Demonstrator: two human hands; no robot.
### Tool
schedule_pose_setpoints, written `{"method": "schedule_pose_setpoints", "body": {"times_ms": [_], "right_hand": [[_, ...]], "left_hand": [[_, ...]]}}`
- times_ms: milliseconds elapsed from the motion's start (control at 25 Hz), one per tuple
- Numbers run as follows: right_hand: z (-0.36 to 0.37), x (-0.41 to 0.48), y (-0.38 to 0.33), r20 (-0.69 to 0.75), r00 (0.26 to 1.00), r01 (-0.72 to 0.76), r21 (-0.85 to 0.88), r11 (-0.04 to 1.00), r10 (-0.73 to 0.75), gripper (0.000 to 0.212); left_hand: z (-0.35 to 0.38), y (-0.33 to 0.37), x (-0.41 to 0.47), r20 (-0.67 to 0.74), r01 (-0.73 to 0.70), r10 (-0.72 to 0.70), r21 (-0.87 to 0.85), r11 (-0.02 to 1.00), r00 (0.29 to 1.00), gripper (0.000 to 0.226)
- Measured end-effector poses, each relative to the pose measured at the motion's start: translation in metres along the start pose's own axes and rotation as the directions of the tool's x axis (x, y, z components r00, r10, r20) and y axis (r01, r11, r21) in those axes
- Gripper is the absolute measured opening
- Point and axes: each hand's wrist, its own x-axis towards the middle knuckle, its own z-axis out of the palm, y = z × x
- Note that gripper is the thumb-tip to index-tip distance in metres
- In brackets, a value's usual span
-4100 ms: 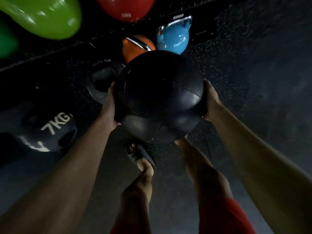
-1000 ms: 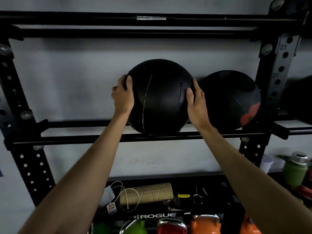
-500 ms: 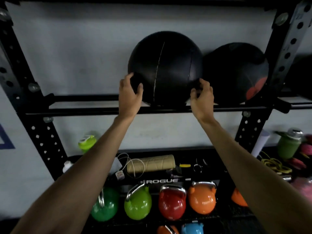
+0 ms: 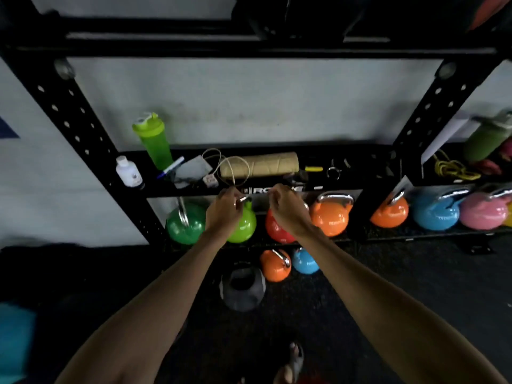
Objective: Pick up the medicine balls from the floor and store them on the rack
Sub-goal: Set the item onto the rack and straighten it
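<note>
The black medicine ball sits on the upper rails of the black rack, only its underside showing at the top edge. A second dark ball with a red patch lies to its right. My left hand and my right hand hang in mid-air well below that shelf, in front of the kettlebell row. Both have loosely curled fingers and hold nothing.
Coloured kettlebells line the bottom shelf, from green to pink. On the floor stand an orange, a blue and a dark grey kettlebell. The middle shelf holds a green shaker and a tan roller.
Both hands have let go of the black ball, which stays on the upper rails, and dropped down and closer together. My view has tilted down towards the floor.
</note>
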Motion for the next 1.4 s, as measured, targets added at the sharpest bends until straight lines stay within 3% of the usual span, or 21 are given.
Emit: {"method": "schedule_pose_setpoints", "body": {"times_ms": [200,440,560,800,1000,1120,1280,1400], "right_hand": [[0.081,-0.042,0.054,0.249,0.951,-0.178,-0.035,0.983,0.181,0.019],[0.156,-0.062,0.111,0.473,0.814,-0.333,-0.097,0.938,0.338,0.021],[0.194,-0.064,0.141,0.547,0.761,-0.342,-0.122,0.932,0.350,0.025],[0.303,-0.074,0.233,0.650,0.642,-0.352,-0.223,0.909,0.407,0.019],[0.406,-0.085,0.319,0.676,0.628,-0.228,-0.314,0.921,0.386,0.030],[0.473,-0.079,0.361,0.688,0.673,-0.049,-0.327,0.944,0.273,0.042],[0.549,-0.069,0.395,0.737,0.654,0.138,-0.336,0.932,0.169,0.061],[0.585,-0.067,0.409,0.759,0.631,0.267,-0.405,0.875,0.159,0.055]], "left_hand": [[0.059,-0.066,-0.039,0.257,0.226,-0.241,0.086,0.970,0.936,0.015],[0.127,-0.146,-0.071,0.536,0.414,-0.501,0.283,0.865,0.680,0.022],[0.161,-0.179,-0.081,0.587,0.485,-0.558,0.298,0.822,0.586,0.028],[0.246,-0.262,-0.090,0.604,0.655,-0.626,0.217,0.724,0.492,0.029],[0.343,-0.355,-0.108,0.625,0.775,-0.667,0.151,0.613,0.406,0.038],[0.402,-0.414,-0.117,0.604,0.878,-0.702,0.008,0.479,0.377,0.056],[0.471,-0.476,-0.124,0.534,0.963,-0.810,-0.233,0.133,0.241,0.063],[0.511,-0.508,-0.130,0.616,0.926,-0.771,-0.365,-0.097,0.163,0.066]]}}
